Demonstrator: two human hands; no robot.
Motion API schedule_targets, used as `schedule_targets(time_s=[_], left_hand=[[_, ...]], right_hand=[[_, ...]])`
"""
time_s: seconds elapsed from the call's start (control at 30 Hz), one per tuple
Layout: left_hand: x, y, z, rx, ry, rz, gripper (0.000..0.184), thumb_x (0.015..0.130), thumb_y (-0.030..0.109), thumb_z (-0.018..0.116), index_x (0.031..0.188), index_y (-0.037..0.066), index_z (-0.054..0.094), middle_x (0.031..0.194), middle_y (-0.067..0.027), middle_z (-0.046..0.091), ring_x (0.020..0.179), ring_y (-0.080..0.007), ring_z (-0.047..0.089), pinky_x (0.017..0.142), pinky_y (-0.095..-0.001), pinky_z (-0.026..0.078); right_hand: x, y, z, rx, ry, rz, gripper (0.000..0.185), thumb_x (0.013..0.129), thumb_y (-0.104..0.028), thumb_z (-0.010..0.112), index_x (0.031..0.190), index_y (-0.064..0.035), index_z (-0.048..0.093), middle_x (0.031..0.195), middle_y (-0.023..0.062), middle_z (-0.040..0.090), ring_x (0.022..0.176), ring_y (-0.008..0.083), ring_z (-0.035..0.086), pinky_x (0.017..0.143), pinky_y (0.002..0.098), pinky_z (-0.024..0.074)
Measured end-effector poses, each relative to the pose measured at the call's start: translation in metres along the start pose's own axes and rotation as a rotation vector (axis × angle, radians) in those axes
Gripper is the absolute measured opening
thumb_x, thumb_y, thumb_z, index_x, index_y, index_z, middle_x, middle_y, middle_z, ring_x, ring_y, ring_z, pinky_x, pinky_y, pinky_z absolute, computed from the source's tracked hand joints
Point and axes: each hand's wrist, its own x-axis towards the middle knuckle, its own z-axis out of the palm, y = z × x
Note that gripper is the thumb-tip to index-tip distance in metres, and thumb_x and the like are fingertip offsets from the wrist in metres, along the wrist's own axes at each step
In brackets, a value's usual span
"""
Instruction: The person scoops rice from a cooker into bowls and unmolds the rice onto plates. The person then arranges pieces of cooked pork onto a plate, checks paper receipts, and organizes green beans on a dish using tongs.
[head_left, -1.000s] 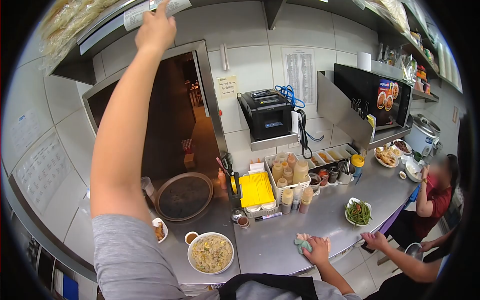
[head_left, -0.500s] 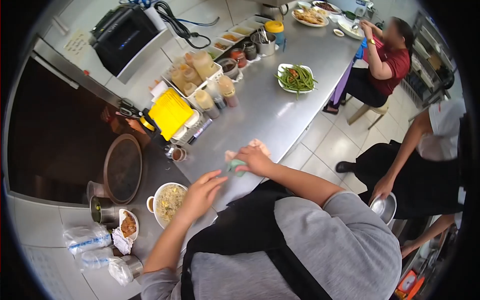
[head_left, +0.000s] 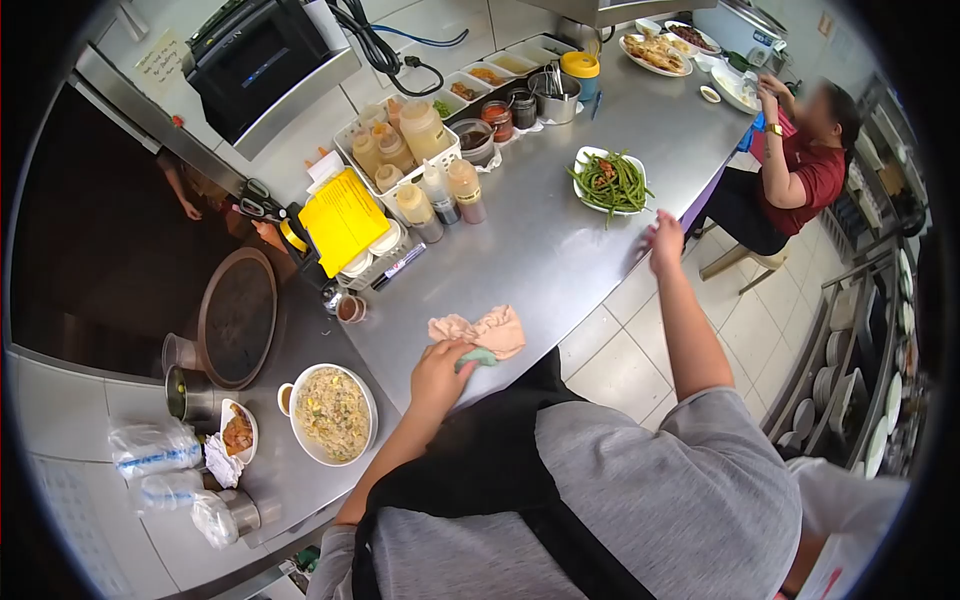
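My left hand [head_left: 440,375] is down on the steel counter, its thumb and fingers closed around a small green cloth [head_left: 478,357]. A crumpled pink cloth [head_left: 495,330] lies flat against those fingertips. Out over the counter's right edge, my right hand [head_left: 663,243] reaches forward with nothing visible in it; its fingers look loosely apart and slightly blurred. Just beyond it stands a white dish of green beans [head_left: 612,183] with a reddish topping. To the left of my left hand is a white bowl of fried rice [head_left: 335,415].
Sauce bottles [head_left: 420,130] fill a white basket along the wall, beside a yellow notepad [head_left: 342,222]. A seated person in a red shirt [head_left: 800,165] is at the counter's far end. Plate racks [head_left: 840,370] stand on the right. A round brown tray [head_left: 238,318] leans at left.
My right hand has left the cloths and moved forward right toward the green beans. My left hand has come down onto the green cloth. The co-worker's metal bowl at right has gone from view.
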Motion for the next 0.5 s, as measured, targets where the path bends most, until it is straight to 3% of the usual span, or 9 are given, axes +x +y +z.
schedule_targets(time_s=[0.07, 0.17, 0.23, 0.33, 0.43, 0.5], left_hand=[[0.005, 0.005, -0.004, 0.102, 0.077, -0.052, 0.028, 0.079, 0.025, 0.070, 0.104, 0.013, 0.067, 0.101, -0.0089, 0.065, 0.097, -0.0292, 0.061, 0.083, -0.0386, 0.049], [0.004, 0.005, 0.001, 0.175, 0.229, -0.124, 0.018, 0.079, 0.022, 0.069, 0.093, 0.012, 0.065, 0.093, -0.0084, 0.064, 0.090, -0.0291, 0.061, 0.076, -0.0400, 0.050], [0.004, -0.006, 0.009, 0.189, 0.343, -0.057, 0.018, 0.082, 0.023, 0.066, 0.092, 0.010, 0.061, 0.091, -0.0107, 0.064, 0.083, -0.0310, 0.063, 0.070, -0.0413, 0.050], [0.004, -0.008, 0.018, 0.233, 0.295, -0.322, 0.021, 0.088, 0.027, 0.060, 0.098, 0.009, 0.055, 0.082, -0.0158, 0.064, 0.070, -0.0358, 0.063, 0.058, -0.0440, 0.049], [0.006, -0.007, 0.026, 0.206, 0.335, -0.354, 0.020, 0.089, 0.026, 0.060, 0.098, 0.008, 0.056, 0.080, -0.0161, 0.064, 0.069, -0.0363, 0.063, 0.057, -0.0444, 0.049], [0.006, -0.005, 0.027, 0.156, 0.326, -0.411, 0.020, 0.089, 0.023, 0.061, 0.099, 0.007, 0.056, 0.084, -0.0174, 0.064, 0.074, -0.0374, 0.062, 0.062, -0.0450, 0.049]], right_hand=[[0.040, -0.025, -0.003, -0.138, -0.007, -0.140, 0.029, 0.093, -0.023, 0.057, 0.110, -0.0007, 0.061, 0.085, 0.0033, 0.061, 0.073, 0.0103, 0.051, 0.061, 0.0268, 0.0438], [0.090, -0.063, 0.024, -0.263, -0.093, -0.298, 0.028, 0.091, -0.022, 0.058, 0.106, 0.0005, 0.064, 0.086, 0.0047, 0.064, 0.076, 0.0117, 0.054, 0.066, 0.0288, 0.0458], [0.112, -0.079, 0.053, -0.326, -0.178, -0.384, 0.028, 0.091, -0.022, 0.059, 0.105, 0.0007, 0.065, 0.086, 0.0057, 0.065, 0.078, 0.0128, 0.057, 0.067, 0.0299, 0.0470], [0.119, -0.101, 0.118, -0.548, -0.467, -0.502, 0.028, 0.090, -0.024, 0.059, 0.101, 0.0006, 0.067, 0.083, 0.0124, 0.069, 0.080, 0.0195, 0.065, 0.070, 0.0313, 0.0490], [0.122, -0.114, 0.183, -0.763, -0.570, -0.770, 0.032, 0.089, -0.028, 0.059, 0.098, 0.0012, 0.068, 0.088, 0.0184, 0.069, 0.085, 0.0310, 0.066, 0.077, 0.0374, 0.0506], [0.124, -0.117, 0.222, -0.943, -0.540, -0.835, 0.033, 0.088, -0.029, 0.059, 0.096, 0.0015, 0.068, 0.089, 0.0192, 0.068, 0.088, 0.0330, 0.065, 0.079, 0.0396, 0.0504]])
